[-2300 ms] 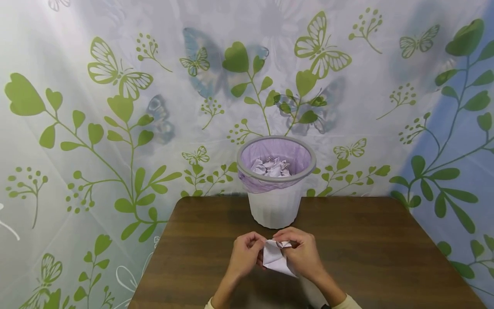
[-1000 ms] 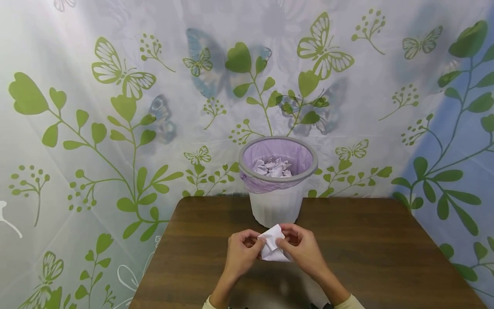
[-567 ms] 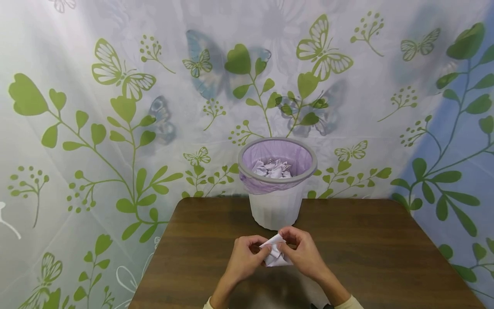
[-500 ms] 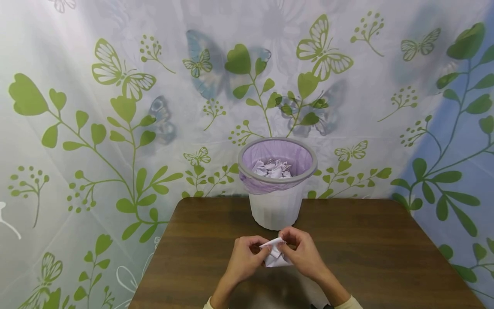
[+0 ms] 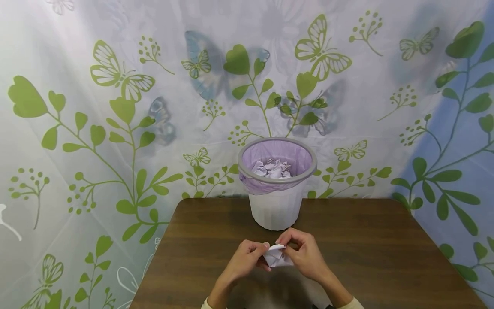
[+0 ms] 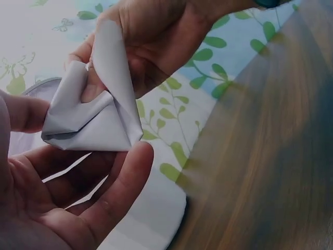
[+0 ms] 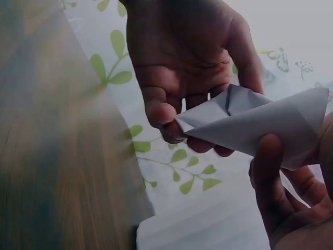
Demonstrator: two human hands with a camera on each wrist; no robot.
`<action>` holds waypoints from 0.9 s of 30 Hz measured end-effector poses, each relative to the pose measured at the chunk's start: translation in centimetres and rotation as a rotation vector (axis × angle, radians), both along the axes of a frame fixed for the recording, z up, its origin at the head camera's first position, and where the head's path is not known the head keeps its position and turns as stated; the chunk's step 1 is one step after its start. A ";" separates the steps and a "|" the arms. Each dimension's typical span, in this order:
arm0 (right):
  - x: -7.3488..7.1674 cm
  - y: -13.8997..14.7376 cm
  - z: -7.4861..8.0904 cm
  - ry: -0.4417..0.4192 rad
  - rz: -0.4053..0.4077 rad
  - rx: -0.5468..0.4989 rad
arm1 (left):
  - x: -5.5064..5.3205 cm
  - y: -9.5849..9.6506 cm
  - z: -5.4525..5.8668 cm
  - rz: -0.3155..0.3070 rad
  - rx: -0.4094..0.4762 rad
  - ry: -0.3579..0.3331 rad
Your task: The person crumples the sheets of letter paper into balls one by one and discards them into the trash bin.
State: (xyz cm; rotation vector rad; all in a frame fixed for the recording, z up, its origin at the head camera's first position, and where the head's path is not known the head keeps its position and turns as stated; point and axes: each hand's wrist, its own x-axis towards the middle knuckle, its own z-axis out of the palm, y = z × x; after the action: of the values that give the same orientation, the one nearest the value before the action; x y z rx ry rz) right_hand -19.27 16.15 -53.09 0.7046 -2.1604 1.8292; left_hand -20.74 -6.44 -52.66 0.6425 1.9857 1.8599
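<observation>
A piece of white paper (image 5: 278, 260), folded into a small pointed shape, is held between both hands over the table. My left hand (image 5: 244, 260) pinches its left corner, thumb on the upper edge and fingers underneath. On the other side my right hand (image 5: 305, 254) pinches the top right edge between thumb and fingers. In the left wrist view, the paper (image 6: 101, 125) shows overlapping folds and a rolled flap reaching into the right hand (image 6: 161, 44). From the right wrist, the paper (image 7: 260, 125) narrows to a point at the left hand's (image 7: 190, 73) fingers.
A white bin (image 5: 275, 210) with a grey rim and purple liner stands on the table just beyond the hands. Crumpled white papers (image 5: 272, 168) lie inside it. Behind the brown wooden table (image 5: 359, 257) hangs a curtain (image 5: 216, 128) printed with leaves and butterflies.
The paper's raised upper corner has come down, so the piece looks lower and more compact. My left thumb has shifted up to its top edge. The bin has stayed put.
</observation>
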 end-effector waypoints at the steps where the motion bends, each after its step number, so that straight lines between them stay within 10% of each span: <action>1: 0.0 0.0 0.0 0.005 0.003 -0.010 | -0.1 0.0 0.0 -0.011 0.001 -0.001; 15: 0.0 0.4 0.2 -0.042 0.018 -0.017 | -0.6 -0.6 -0.2 -0.065 -0.027 0.032; 27: -0.3 1.9 0.9 -0.002 0.438 -0.119 | -0.5 -0.8 -0.1 0.049 0.105 -0.005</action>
State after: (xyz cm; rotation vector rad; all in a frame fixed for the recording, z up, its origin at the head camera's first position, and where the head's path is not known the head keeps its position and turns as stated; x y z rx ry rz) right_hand -19.55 18.08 -52.19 1.2241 -1.9903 2.1385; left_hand -21.20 -7.19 -52.72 0.6229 1.9275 2.0042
